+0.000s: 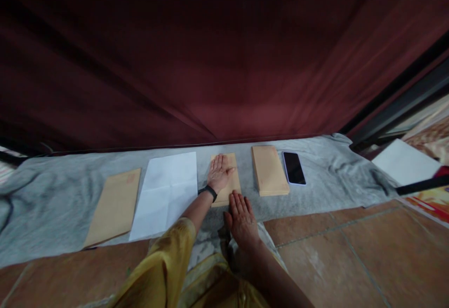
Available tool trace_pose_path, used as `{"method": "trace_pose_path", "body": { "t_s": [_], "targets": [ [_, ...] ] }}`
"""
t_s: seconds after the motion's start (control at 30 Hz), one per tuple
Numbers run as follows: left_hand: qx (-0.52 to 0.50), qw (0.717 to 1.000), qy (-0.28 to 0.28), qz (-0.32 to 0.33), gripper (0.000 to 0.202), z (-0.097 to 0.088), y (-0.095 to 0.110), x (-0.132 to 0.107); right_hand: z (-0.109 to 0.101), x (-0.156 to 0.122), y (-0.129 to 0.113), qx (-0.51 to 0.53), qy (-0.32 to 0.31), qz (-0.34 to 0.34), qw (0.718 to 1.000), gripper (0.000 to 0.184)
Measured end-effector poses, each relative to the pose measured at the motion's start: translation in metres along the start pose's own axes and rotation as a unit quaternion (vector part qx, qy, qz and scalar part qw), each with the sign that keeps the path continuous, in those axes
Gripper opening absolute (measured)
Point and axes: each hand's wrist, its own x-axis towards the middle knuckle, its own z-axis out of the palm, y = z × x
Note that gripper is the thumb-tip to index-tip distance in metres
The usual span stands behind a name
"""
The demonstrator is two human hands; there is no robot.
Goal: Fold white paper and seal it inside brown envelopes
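A brown paper envelope [224,197] lies on the grey cloth in front of me. Flat across its upper part rests my left hand [218,176], fingers stretched out, a dark band on the wrist. My right hand [242,221] is spread palm down, its fingertips touching the envelope's lower right corner. To the left lies a white sheet of paper [166,193] with fold creases. Farther left is a brown envelope pile [114,207] with a red mark at its top corner. A stack of brown envelopes [270,171] sits to the right.
A phone [294,168] with a pale case lies right of the stack. The grey cloth [329,172] is spread over a tiled floor [322,247]. A dark red curtain [224,64] hangs behind. At the far right are a metal frame bar [403,97] and a white sheet [403,162].
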Motion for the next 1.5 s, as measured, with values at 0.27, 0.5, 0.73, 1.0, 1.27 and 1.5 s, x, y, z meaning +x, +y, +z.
{"method": "trace_pose_path", "body": {
  "t_s": [0.27,0.5,0.73,1.0,1.27,1.5],
  "targets": [
    [0.008,0.999,-0.006,-0.05,0.074,-0.004,-0.009,-0.019,-0.001,-0.001,0.001,0.007,0.011,-0.009,1.0,0.056],
    [0.002,0.998,-0.003,-0.068,0.072,-0.003,-0.009,-0.042,-0.001,-0.001,0.002,0.007,0.013,-0.01,1.0,0.056],
    [0.009,0.999,-0.025,-0.043,0.068,-0.008,0.0,-0.077,0.01,-0.001,0.004,0.012,0.022,-0.007,1.0,0.055],
    [-0.001,1.0,-0.029,-0.003,0.064,-0.026,0.011,-0.125,0.009,-0.004,0.002,0.008,0.044,-0.008,0.999,0.053],
    [-0.048,0.991,0.05,0.118,0.057,-0.03,0.016,-0.209,0.007,-0.005,0.004,-0.009,0.039,-0.033,0.999,0.055],
    [-0.035,0.992,0.05,0.114,0.061,-0.021,0.013,-0.215,0.005,-0.005,0.005,-0.021,0.031,-0.036,0.999,0.053]
  ]
}}
